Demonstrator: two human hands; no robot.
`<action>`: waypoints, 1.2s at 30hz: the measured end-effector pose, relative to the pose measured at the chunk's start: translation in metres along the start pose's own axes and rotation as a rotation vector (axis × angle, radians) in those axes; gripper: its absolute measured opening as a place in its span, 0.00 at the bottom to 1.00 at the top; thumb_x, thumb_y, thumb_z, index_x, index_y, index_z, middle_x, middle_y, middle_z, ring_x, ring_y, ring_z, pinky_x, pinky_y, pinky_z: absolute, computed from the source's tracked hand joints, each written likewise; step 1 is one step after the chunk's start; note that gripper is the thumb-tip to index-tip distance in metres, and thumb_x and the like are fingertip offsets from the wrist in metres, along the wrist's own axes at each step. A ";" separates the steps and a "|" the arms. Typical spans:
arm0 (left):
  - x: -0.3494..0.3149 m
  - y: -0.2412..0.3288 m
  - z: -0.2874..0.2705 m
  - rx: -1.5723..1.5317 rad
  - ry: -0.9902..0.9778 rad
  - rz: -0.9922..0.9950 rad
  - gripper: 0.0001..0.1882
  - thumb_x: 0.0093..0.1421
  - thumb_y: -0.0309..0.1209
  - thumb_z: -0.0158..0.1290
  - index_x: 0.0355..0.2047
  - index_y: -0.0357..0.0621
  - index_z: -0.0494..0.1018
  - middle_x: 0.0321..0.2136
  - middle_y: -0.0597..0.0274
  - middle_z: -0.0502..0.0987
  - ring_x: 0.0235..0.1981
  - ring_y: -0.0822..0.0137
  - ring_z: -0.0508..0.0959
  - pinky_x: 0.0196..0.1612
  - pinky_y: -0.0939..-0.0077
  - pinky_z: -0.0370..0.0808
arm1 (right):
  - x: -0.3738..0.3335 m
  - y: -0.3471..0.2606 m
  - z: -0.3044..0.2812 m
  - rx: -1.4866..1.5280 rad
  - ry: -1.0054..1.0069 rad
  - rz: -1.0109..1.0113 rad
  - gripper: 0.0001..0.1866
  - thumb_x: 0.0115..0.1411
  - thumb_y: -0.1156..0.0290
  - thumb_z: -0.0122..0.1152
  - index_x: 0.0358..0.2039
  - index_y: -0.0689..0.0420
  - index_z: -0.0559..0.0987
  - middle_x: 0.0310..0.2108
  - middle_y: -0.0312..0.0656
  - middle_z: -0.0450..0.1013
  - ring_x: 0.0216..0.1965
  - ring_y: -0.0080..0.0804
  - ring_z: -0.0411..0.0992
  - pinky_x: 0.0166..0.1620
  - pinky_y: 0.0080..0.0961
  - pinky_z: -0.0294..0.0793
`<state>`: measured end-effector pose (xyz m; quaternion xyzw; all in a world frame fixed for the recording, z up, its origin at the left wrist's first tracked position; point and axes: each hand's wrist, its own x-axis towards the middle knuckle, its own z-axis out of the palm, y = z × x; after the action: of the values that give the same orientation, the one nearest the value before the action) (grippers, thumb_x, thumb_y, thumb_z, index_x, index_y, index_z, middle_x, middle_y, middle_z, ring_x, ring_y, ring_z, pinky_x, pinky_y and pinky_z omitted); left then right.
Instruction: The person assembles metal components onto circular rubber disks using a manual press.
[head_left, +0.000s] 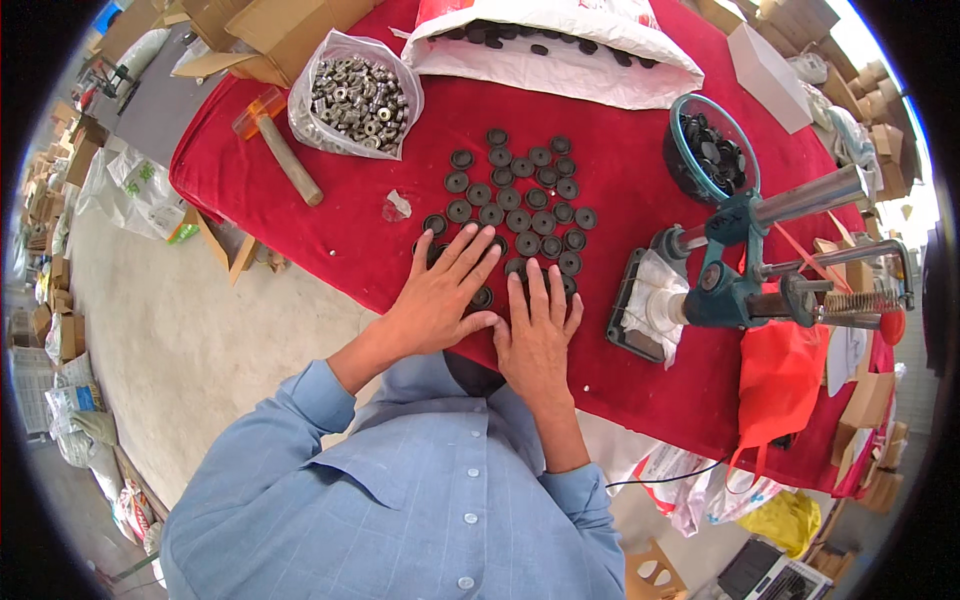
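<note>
Small round black discs with raised rims and centre holes (527, 243) lie spread in a loose group on the red tablecloth (620, 180). My left hand (430, 305) rests flat over the near left part of the group, its fingers stretched apart, with some discs partly hidden beneath it. Beside it, my right hand (537, 345) lies palm down with fingers spread, touching the near edge of the group. The thumbs of both hands almost meet. Neither hand grips anything; what lies directly under the palms is hidden.
A hand press (738, 265) stands right of the discs, behind it a blue-rimmed bowl (677, 178) of black pieces. At the far side lie a white sack (560, 88) of black discs, a clear bag (312, 128) of metal parts and a wooden-handled hammer (288, 162). A red bag (785, 385) hangs at right.
</note>
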<state>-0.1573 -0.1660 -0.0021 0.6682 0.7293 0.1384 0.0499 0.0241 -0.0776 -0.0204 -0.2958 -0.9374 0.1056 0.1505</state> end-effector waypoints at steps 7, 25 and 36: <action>-0.007 -0.041 -0.024 -0.110 0.208 -0.130 0.41 0.68 0.43 0.57 0.74 0.38 0.56 0.76 0.45 0.55 0.77 0.47 0.54 0.76 0.42 0.50 | -0.002 0.008 0.005 0.205 0.206 0.031 0.30 0.63 0.69 0.62 0.66 0.59 0.72 0.72 0.51 0.62 0.74 0.51 0.56 0.74 0.56 0.47; 0.100 -0.192 -0.122 0.270 0.639 -0.397 0.33 0.63 0.54 0.62 0.47 0.30 0.77 0.47 0.39 0.79 0.51 0.42 0.78 0.56 0.53 0.74 | 0.090 0.063 -0.006 0.269 0.488 -0.061 0.24 0.60 0.79 0.60 0.58 0.62 0.76 0.65 0.53 0.68 0.68 0.56 0.64 0.69 0.51 0.63; 0.094 -0.164 -0.072 0.559 0.114 -0.208 0.18 0.62 0.46 0.59 0.31 0.42 0.82 0.32 0.50 0.81 0.38 0.51 0.81 0.42 0.52 0.74 | 0.093 0.061 -0.006 0.304 0.465 -0.046 0.19 0.58 0.83 0.61 0.51 0.61 0.81 0.61 0.51 0.72 0.64 0.55 0.67 0.67 0.48 0.65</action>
<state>-0.3428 -0.0940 0.0336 0.5689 0.8053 -0.0362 -0.1627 -0.0142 0.0263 -0.0116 -0.2646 -0.8575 0.1708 0.4067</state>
